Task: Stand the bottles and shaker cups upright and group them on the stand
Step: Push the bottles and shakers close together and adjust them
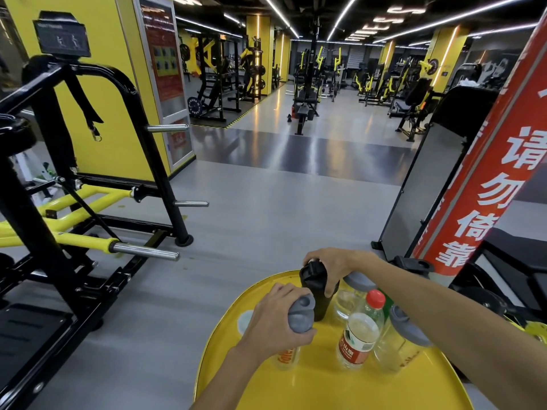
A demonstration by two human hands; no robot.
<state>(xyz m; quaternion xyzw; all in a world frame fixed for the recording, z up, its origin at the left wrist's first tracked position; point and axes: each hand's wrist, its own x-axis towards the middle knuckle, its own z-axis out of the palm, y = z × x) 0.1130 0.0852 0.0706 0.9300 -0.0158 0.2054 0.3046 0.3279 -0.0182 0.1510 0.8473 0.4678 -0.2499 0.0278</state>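
Observation:
A round yellow stand (310, 386) fills the lower middle of the head view. My left hand (275, 318) grips the grey lid of a clear shaker cup (288, 358) with orange print, held upright near the stand's left side. My right hand (331, 266) holds the top of a black shaker cup (318, 297) standing at the far side. A clear water bottle (359, 332) with a red cap and red label stands upright in the middle. Two clear shaker cups with grey lids stand by it, one behind (352, 294), one at the right (399, 341).
A small white-rimmed cup (245, 321) sits by my left hand on the stand. A black and yellow weight machine (88, 217) stands to the left. A red pillar banner (485, 179) and a black machine are close on the right. Grey gym floor lies ahead.

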